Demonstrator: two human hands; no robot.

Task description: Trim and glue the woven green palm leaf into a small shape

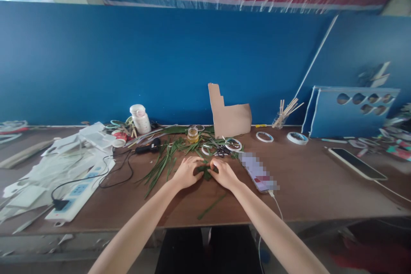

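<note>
Over the middle of the brown table, my left hand (189, 172) and my right hand (223, 172) meet around a small bundle of green leaf strips (207, 173). Both hands pinch it between thumb and fingers, one from each side. The exact shape of the bundle is partly hidden by my fingers. A loose green strip (212, 206) lies nearer the table's front edge. Beyond and to the left of my hands spreads a pile of long green leaf strips (165, 160).
Right of my hands lies a phone (257, 171) with a cable. Behind stand a glass jar (193, 134), a cardboard piece (233, 117) and tape rolls (264, 137). At left are a power strip (80, 190), a black-handled tool (148, 146) and white scraps (54, 171).
</note>
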